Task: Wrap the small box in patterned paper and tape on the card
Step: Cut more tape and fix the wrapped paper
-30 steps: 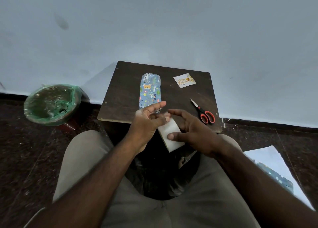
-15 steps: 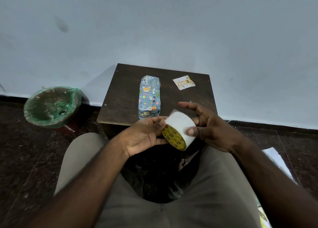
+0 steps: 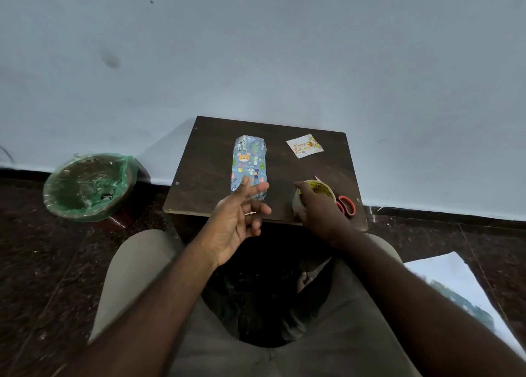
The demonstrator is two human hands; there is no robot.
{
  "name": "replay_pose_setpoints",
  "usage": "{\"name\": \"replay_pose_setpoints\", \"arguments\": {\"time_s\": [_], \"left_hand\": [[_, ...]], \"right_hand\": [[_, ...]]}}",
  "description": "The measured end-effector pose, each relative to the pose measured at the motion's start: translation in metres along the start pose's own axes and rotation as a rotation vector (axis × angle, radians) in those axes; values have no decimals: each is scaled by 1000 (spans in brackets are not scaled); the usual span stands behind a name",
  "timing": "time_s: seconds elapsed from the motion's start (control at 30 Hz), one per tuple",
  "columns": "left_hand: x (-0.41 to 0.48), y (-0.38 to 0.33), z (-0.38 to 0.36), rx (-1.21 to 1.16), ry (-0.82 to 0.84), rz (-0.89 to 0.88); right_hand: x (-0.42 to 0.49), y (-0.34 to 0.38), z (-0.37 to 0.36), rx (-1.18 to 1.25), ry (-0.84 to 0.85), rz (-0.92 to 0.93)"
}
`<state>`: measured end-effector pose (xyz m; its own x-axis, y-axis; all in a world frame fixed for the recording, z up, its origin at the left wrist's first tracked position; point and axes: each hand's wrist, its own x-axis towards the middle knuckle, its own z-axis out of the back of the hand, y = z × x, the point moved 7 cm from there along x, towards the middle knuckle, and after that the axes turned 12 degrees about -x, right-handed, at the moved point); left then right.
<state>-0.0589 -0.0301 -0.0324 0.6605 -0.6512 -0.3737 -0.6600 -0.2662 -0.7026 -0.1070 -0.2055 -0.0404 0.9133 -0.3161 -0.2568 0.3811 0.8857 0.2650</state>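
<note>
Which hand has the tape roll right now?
The right hand: it grips the tape roll beside the scissors. The left hand is open near the wrapped box.

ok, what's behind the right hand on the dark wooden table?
The right hand grips a white tape roll with a yellow printed core. Behind it lie red-handled scissors: only the handle loops show; the blades are covered by hand and roll.

Card on counter: gold script, reads "Happy Birthday". Tape roll: dark print repeated around the yellow core, too small and blurred to read. No other lettering is legible.
</note>
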Motion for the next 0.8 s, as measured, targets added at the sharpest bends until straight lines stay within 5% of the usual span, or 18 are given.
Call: {"name": "replay_pose_setpoints", "arguments": {"time_s": [0.1,0.2,0.37,0.6,0.8], "left_hand": [[-1,2,-2,-30,29,29],[-1,3,-5,-77,69,29],[-4,8,-16,-126,146,57],[-12,12,-23,-265,237,172],[-19,14,-33,-382,497,308]], "right_hand": [[-7,1,13,-21,-167,-18],[-33,9,42,299,-378,-43],[-61,50,37,831,-80,89],[-53,45,40,795,-194,186],[-45,34,50,793,-130,281]]}}
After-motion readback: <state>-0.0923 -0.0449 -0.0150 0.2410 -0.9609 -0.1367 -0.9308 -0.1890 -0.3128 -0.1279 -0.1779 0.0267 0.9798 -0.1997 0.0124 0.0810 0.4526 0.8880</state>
